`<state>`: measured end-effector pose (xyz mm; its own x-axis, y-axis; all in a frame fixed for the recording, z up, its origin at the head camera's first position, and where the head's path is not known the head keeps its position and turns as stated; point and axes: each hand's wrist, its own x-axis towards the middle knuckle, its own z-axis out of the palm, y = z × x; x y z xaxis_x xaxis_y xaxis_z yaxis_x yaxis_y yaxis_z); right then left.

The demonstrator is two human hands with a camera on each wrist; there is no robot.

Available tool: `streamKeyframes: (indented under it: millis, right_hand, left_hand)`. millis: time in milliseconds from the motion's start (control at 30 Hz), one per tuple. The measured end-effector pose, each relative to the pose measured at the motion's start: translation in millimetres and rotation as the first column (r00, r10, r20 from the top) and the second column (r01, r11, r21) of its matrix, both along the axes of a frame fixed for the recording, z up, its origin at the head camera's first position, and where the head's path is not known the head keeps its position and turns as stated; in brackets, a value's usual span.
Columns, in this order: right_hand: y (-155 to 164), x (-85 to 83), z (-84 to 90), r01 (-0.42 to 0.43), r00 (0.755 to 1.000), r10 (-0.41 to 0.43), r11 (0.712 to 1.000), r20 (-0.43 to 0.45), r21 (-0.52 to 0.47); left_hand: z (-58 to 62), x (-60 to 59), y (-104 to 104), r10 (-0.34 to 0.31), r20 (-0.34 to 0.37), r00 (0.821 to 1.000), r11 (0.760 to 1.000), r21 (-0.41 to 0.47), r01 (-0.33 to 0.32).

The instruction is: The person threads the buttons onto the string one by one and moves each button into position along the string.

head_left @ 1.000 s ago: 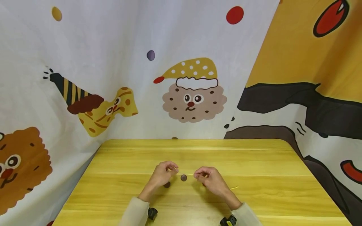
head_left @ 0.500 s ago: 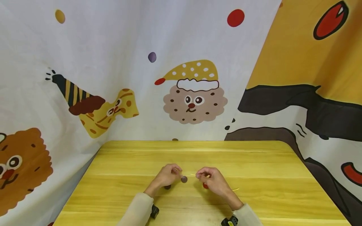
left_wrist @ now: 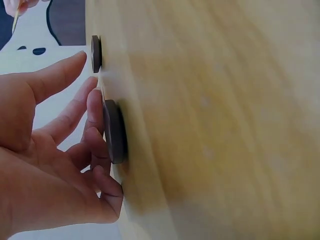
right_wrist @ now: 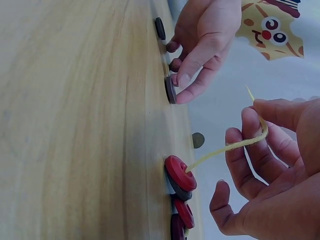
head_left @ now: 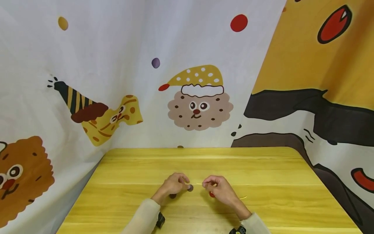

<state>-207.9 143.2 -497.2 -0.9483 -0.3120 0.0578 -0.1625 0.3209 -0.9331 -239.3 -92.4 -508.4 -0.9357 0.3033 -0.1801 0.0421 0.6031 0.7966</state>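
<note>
R hand pinching yellow cord w/ tip free for threading, red buttons already strung; L hand fingertips steadying dark button flat on desk, betw. both hands.

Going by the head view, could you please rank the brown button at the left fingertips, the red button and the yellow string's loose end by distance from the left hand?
From the left hand, nearest first:
1. The brown button, at its fingertips on the wooden table.
2. The red button, farther right, under the right hand.
3. The yellow string's loose end, farthest right, beyond the right hand.
</note>
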Motion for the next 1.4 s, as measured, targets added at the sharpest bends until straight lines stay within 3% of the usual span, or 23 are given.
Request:
streamKeyframes:
  millis: [167, 333, 600, 833, 1133, 1400]
  right_hand:
    - [0, 0.5, 0.4, -0.002, 1.0, 0.002, 1.0, -0.008, 0.003]
    - [-1, 1.1, 0.7, 0.003, 1.0, -0.003, 1.0, 0.002, -0.001]
    - [-7, 18.7, 36.9, 0.01, 1.0, -0.009, 1.0, -0.017, 0.017]
    - [-7, 19.1, 35.2, 0.022, 1.0, -0.022, 1.0, -0.019, 0.013]
    - [-3, 6.0, 8.7, 0.045, 0.999, -0.044, 0.997, -0.012, 0.058]
    - [-4, 17.0, 31.7, 0.047, 0.998, -0.046, 0.999, -0.032, 0.025]
  left_hand:
    - [1.5, -1.0, 1, 0.006, 0.019, 1.0, 1.0, 0.012, -0.006]
    - [2.6, -1.4, 3, 0.012, -0.005, 1.0, 1.0, 0.001, -0.012]
    - [-0.7, -1.5, 6, 0.005, -0.033, 0.999, 1.0, -0.01, -0.005]
    - [-1.5, -0.5, 6, 0.003, -0.075, 0.997, 0.999, -0.035, -0.006]
    - [-2.4, 3.5, 7, 0.049, -0.096, 0.994, 0.998, -0.035, -0.052]
    - [-0.9, 6.2, 7, 0.053, -0.069, 0.996, 0.997, 0.06, -0.049]
